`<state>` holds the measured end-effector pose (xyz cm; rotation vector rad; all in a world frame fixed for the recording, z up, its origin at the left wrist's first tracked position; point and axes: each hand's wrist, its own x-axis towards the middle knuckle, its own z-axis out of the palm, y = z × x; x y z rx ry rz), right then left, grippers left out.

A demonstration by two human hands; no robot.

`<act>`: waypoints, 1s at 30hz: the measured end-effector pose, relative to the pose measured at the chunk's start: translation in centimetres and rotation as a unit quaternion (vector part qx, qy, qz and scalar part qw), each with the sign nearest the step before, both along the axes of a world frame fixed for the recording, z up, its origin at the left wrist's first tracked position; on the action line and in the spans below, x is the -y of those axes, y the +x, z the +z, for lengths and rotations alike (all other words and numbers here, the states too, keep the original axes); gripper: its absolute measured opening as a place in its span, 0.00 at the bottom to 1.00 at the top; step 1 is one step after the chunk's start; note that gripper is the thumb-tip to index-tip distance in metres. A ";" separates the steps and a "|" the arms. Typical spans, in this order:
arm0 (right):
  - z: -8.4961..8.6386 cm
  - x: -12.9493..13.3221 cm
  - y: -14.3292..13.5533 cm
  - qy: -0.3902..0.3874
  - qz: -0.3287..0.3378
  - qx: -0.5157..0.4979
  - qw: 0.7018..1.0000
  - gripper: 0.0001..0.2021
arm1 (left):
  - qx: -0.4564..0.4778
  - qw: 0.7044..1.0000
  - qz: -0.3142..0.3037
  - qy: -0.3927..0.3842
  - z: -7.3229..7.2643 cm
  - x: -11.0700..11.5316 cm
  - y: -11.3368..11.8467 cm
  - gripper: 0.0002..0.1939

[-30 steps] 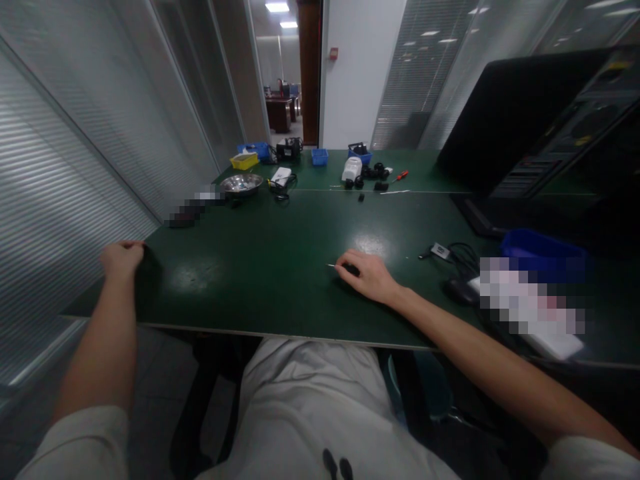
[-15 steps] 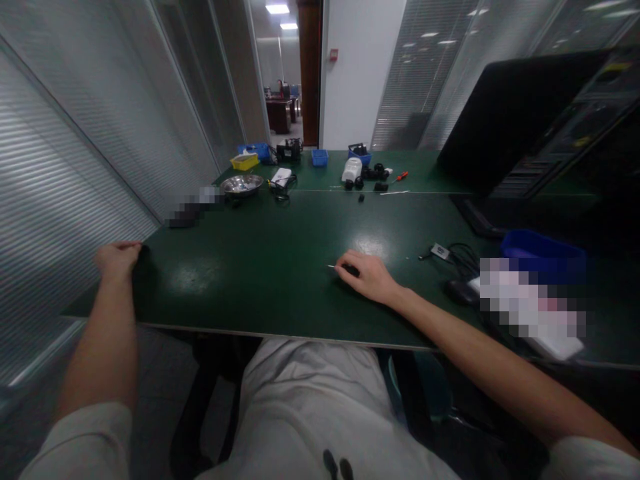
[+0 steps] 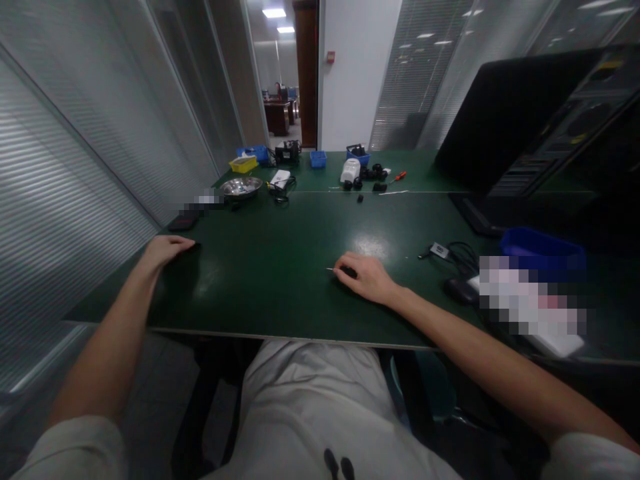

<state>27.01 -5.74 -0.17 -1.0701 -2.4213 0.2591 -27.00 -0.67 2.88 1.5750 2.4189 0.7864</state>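
Over the left part of the green table (image 3: 270, 267), my left hand (image 3: 167, 251) is closed in a pinch. A small black piece (image 3: 198, 245) shows at its fingertips; its kind cannot be made out. My right hand (image 3: 367, 277) rests near the middle of the table with thumb and forefinger pressed together. Out of that grip, pointing left, sticks a thin pale rod (image 3: 329, 269). The rest of the rod is hidden by the fingers. A wide gap separates the two hands.
A steel bowl (image 3: 242, 188), a white box with cable (image 3: 280, 179), a white device (image 3: 351, 170) and an orange-handled screwdriver (image 3: 399, 177) lie farther back. To the right are a computer mouse (image 3: 461, 291), a blue bin (image 3: 543, 248) and a large monitor (image 3: 510, 120).
My left hand has come in from the table's left edge, moving right with the small black piece at its fingertips. My right hand has stayed nearly still.
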 end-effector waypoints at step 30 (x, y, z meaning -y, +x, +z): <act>1.0 0.5 -0.1 0.001 -0.062 0.060 0.996 0.10 | 0.104 0.783 -0.610 0.067 -2.8 3.1 28.1 0.13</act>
